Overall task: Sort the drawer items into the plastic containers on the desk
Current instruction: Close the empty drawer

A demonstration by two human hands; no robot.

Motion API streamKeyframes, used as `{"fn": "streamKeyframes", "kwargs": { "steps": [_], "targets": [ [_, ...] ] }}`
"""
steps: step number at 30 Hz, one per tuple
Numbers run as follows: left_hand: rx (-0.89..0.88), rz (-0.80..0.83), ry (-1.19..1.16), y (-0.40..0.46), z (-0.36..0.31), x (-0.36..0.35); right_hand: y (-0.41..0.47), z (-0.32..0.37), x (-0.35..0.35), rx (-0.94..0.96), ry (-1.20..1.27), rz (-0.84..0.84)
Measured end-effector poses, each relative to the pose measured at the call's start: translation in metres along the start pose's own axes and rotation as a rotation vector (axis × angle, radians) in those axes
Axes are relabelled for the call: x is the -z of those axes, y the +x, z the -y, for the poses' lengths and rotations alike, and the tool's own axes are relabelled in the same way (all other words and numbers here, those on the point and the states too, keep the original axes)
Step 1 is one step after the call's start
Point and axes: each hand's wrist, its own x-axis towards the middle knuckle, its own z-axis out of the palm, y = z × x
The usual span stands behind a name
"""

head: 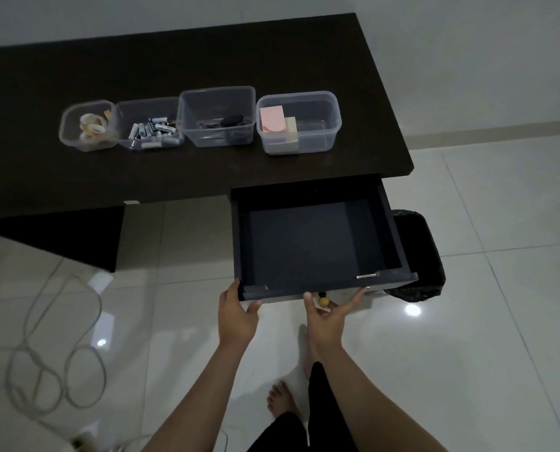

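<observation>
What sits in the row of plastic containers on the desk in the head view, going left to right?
Container of tape rolls → container of batteries → container with a dark cable-like item → container with pink and pale sticky notes.

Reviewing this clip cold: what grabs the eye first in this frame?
The open drawer under the desk's right end, pulled out and showing a bare dark floor, with the left hand and right hand on its front edge. Behind it, on the dark desk, stand four clear plastic containers in a row, already holding tape rolls, batteries, dark odds and ends, and sticky notes.
</observation>
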Motion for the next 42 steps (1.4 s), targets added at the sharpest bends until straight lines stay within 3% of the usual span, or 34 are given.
{"fn": "streamKeyframes", "kwargs": {
  "steps": [9,21,31,42],
  "targets": [
    [0.023,-0.049,-0.056,0.022,-0.017,-0.002,0.017,0.031,-0.012,-0.004,-0.046,-0.015],
    [-0.042,-0.184,-0.018,0.131,-0.085,-0.008,0.102,0.114,-0.076,0.068,-0.034,0.017],
    [-0.038,-0.236,-0.001,0.168,-0.100,-0.013,0.153,0.102,-0.101,0.074,-0.015,0.016],
    [-0.005,-0.403,-0.131,0.182,-0.110,-0.024,0.180,0.106,-0.112,0.155,-0.025,0.020]
  ]
}}
